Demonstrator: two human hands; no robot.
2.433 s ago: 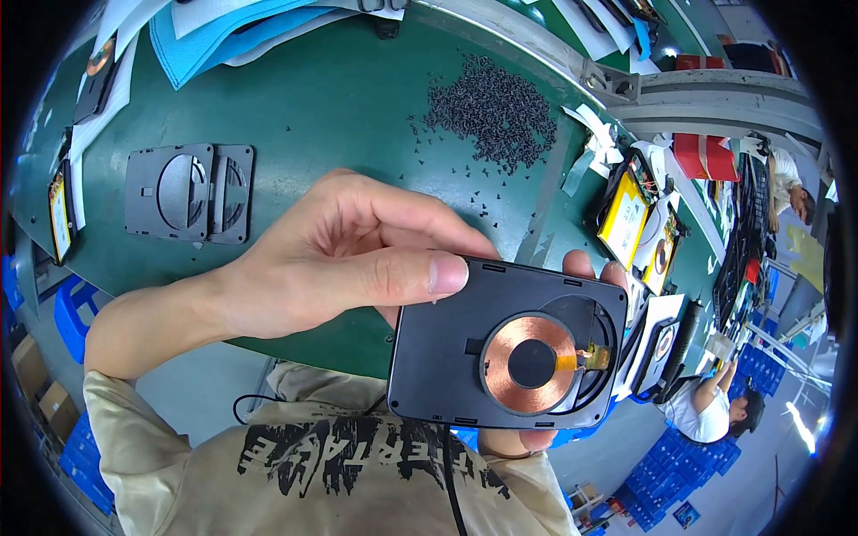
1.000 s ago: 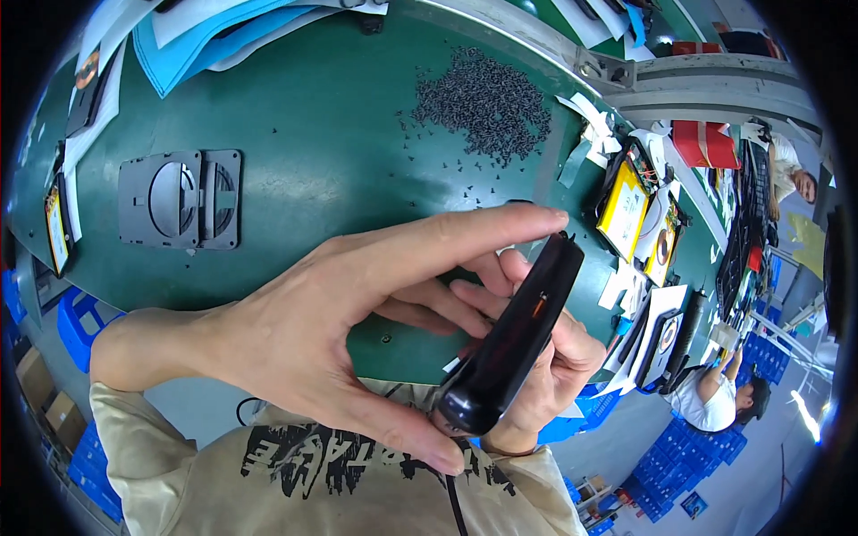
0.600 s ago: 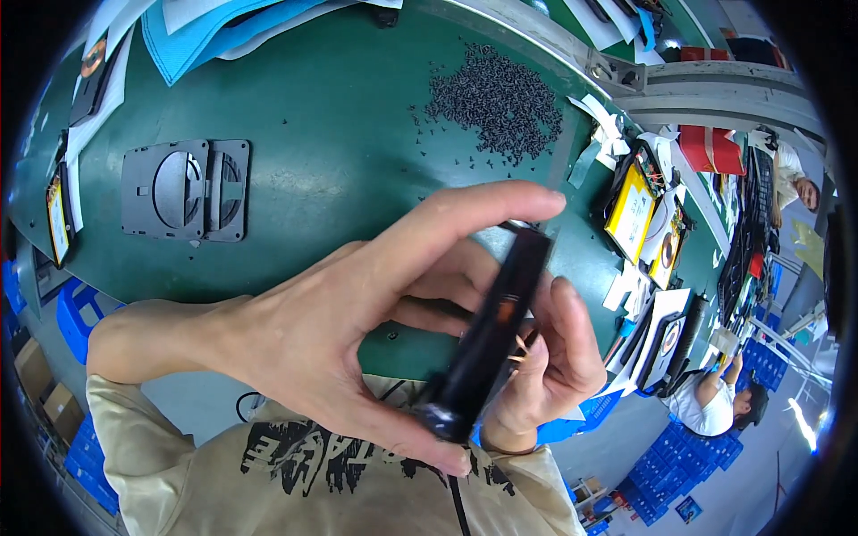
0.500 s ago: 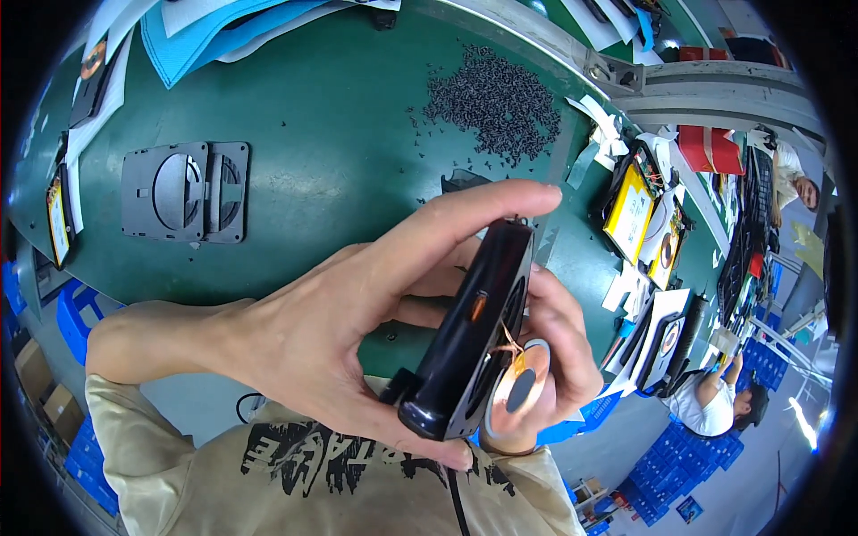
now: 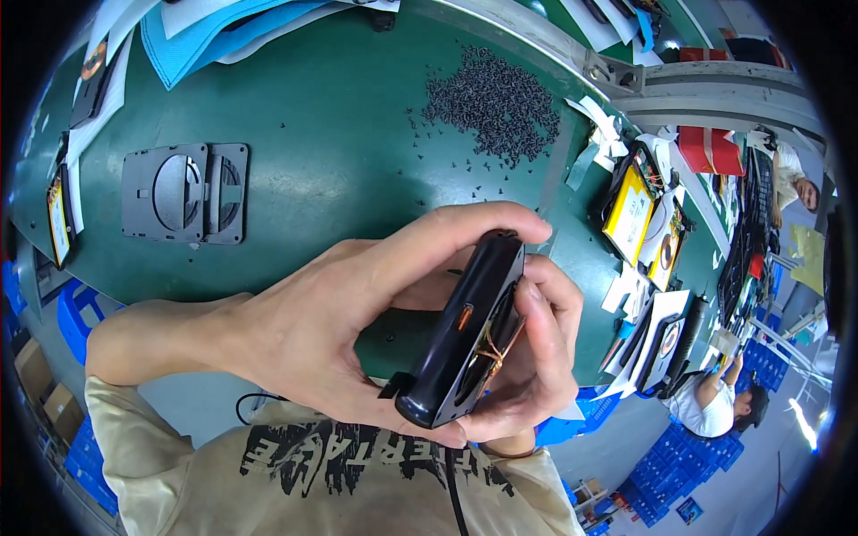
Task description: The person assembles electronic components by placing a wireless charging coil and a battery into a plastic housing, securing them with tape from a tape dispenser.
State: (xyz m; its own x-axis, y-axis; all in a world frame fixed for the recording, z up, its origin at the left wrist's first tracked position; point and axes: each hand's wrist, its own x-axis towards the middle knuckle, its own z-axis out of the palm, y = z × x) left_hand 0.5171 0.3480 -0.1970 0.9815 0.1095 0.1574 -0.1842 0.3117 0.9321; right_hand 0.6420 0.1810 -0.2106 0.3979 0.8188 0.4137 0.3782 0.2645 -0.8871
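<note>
My left hand (image 5: 313, 317) spans a glossy black electronic housing (image 5: 458, 335), thumb at its near end and fingertip at its far end. The housing stands on edge, tilted, with a small orange-lit slot in its side. My right hand (image 5: 547, 366) grips the housing's right face with bent fingers. Thin copper wires (image 5: 492, 357) come out on that face and run under the right fingers. Whatever the wires lead to is hidden there. At the near end a small black tab (image 5: 393, 386) sticks out.
Two grey plastic frames with round openings (image 5: 179, 192) lie overlapping at left on the green table (image 5: 313, 89). A heap of small black screws (image 5: 496, 103) spreads at the back. Yellow battery units (image 5: 630, 210) and white scraps (image 5: 603, 125) lie at right. A person (image 5: 715, 402) works beyond.
The round copper coil that showed by my right palm is now out of sight. My right fingers have closed in against the housing. A dark piece beyond my left fingers no longer shows.
</note>
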